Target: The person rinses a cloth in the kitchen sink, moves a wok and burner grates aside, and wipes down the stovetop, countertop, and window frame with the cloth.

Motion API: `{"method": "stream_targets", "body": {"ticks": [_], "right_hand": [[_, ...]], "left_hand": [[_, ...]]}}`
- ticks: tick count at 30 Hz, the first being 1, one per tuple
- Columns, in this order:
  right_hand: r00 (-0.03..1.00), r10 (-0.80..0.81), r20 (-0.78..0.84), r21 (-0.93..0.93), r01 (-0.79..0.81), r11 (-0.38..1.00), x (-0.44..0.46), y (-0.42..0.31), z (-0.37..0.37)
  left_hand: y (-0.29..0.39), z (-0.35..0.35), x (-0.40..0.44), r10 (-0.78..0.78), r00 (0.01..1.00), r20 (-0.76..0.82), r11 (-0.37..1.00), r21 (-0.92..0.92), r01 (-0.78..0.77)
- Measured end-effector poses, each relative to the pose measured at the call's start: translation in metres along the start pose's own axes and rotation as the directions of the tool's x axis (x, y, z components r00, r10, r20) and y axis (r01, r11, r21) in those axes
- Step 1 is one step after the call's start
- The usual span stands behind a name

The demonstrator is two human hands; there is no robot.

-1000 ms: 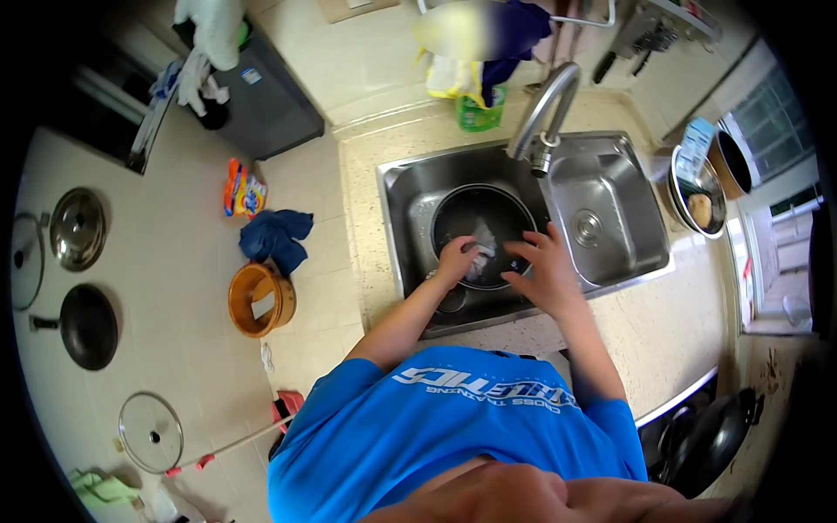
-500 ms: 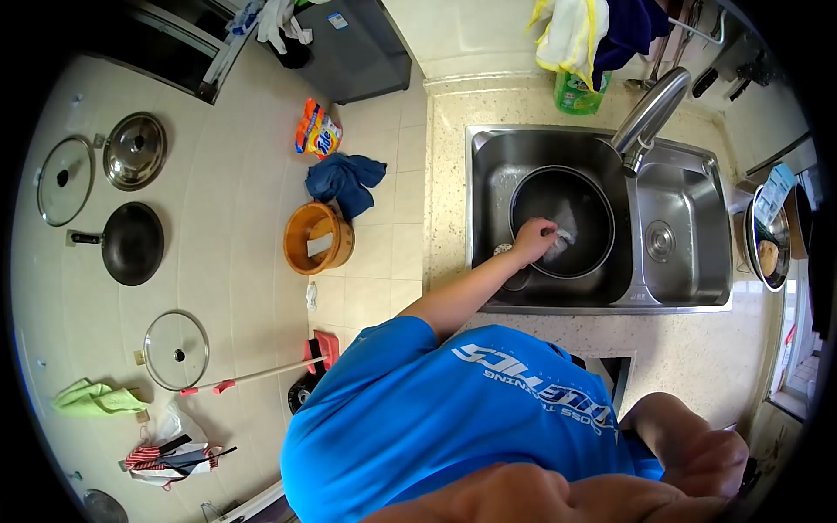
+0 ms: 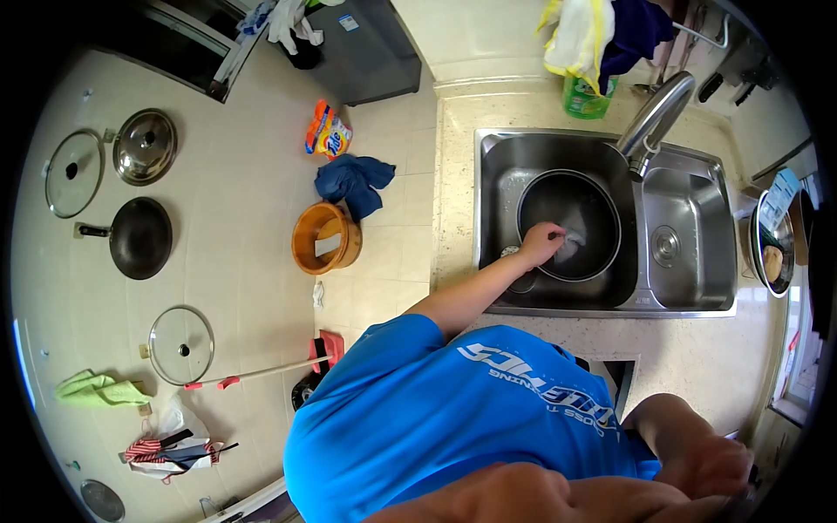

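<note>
My left hand [image 3: 542, 244] reaches into a round black pot [image 3: 610, 205] standing in the large left basin of the steel sink [image 3: 500, 187]. Its fingers are closed on a crumpled whitish cloth [image 3: 571, 244] lying against the inside of the pot. A small round item, partly hidden by my left wrist, sits beside the pot. My right hand [image 3: 715, 462] is away from the sink at the lower right, beside my body; its fingers are blurred and I cannot make out whether it holds anything.
The faucet [image 3: 658, 118] arches over the divider between the basins. A steel bowl [image 3: 774, 253] with food stands at the right. Left of the counter are a wooden bucket [image 3: 305, 240], blue cloth [image 3: 353, 183] and a Tide bag [image 3: 330, 132]. Pans and lids hang on the left wall.
My right hand has left the pot and moved down to the lower right. My left hand stays at the cloth inside the pot. The view has shifted, so the sink appears further right.
</note>
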State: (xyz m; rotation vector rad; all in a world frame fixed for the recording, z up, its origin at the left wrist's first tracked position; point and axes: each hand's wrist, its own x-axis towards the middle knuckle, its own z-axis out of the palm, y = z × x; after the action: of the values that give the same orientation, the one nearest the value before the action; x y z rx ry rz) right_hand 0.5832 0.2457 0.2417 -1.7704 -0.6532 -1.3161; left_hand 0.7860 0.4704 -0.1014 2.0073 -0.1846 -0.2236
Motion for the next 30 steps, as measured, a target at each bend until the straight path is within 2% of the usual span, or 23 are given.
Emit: {"method": "stream_targets", "body": {"ticks": [9,12,14,16,17,18,19,20,21,22,23,24,25,26,28,29,30], "right_hand": [[0.992,0.111,0.057,0.067,-0.115,0.991,0.029,-0.018,0.03],[0.983,0.179,0.042,0.044,-0.18,0.983,0.04,-0.014,0.036],[0.991,0.003,-0.137,0.096,0.01,0.995,0.015,0.023,0.028],[0.938,-0.184,-0.293,0.099,0.221,0.97,-0.017,0.055,0.02],[0.939,0.077,-0.336,0.231,0.002,0.973,-0.046,0.062,0.034],[0.865,0.353,-0.356,0.406,-0.197,0.892,-0.075,0.069,0.049],[0.734,0.583,-0.348,0.578,-0.321,0.75,-0.104,0.076,0.063],[0.669,0.723,-0.175,0.435,-0.606,0.666,-0.124,0.108,0.088],[0.639,0.761,0.108,0.082,-0.769,0.634,-0.136,0.135,0.109],[0.574,0.746,0.338,-0.166,-0.744,0.648,-0.152,0.155,0.127],[0.497,0.72,0.484,-0.276,-0.694,0.665,-0.168,0.167,0.141],[0.342,0.754,0.561,-0.368,-0.713,0.597,-0.178,0.169,0.15],[0.364,0.721,0.59,-0.396,-0.647,0.651,-0.192,0.176,0.158],[0.382,0.683,0.623,-0.418,-0.576,0.703,-0.207,0.186,0.165],[0.41,0.684,0.604,-0.467,-0.513,0.72,-0.235,0.205,0.183],[0.475,0.68,0.559,-0.493,-0.468,0.733,-0.244,0.213,0.194],[0.477,0.682,0.555,-0.494,-0.47,0.731,-0.255,0.222,0.203]], "left_hand": [[0.003,0.0,0.0,0.002,1.0,0.015,1.0,-0.002,-0.002],[0.002,0.001,-0.002,0.056,0.997,-0.057,0.998,0.003,-0.056],[-0.002,0.006,0.003,0.049,0.998,-0.043,0.999,-0.011,-0.049],[-0.007,0.009,0.005,-0.126,0.991,-0.047,0.984,-0.136,0.119],[-0.01,0.01,0.008,-0.148,0.988,-0.052,0.98,-0.141,0.14],[-0.013,0.009,0.01,-0.171,0.984,-0.054,0.976,-0.147,0.162],[-0.012,0.009,0.007,-0.163,0.983,-0.08,0.961,-0.238,0.14],[-0.011,0.008,0.007,-0.16,0.981,-0.111,0.939,-0.325,0.116],[-0.01,0.005,0.007,-0.16,0.982,-0.102,0.94,-0.32,0.12],[-0.009,0.001,0.004,-0.164,0.982,-0.094,0.942,-0.309,0.128],[0.012,-0.012,-0.004,-0.083,0.987,-0.138,0.982,-0.178,0.058],[0.041,-0.028,-0.011,0.007,0.985,-0.174,0.999,-0.038,-0.014],[0.058,-0.037,-0.014,0.209,0.946,-0.248,0.973,0.147,-0.176],[0.086,-0.05,-0.018,0.199,0.95,-0.242,0.974,0.156,-0.165],[0.093,-0.057,-0.01,0.134,0.977,-0.166,0.99,-0.022,-0.139],[0.086,-0.053,-0.003,0.133,0.978,-0.16,0.99,-0.02,-0.138],[0.071,-0.045,0.009,0.09,0.987,-0.135,0.98,-0.167,-0.112]]}}
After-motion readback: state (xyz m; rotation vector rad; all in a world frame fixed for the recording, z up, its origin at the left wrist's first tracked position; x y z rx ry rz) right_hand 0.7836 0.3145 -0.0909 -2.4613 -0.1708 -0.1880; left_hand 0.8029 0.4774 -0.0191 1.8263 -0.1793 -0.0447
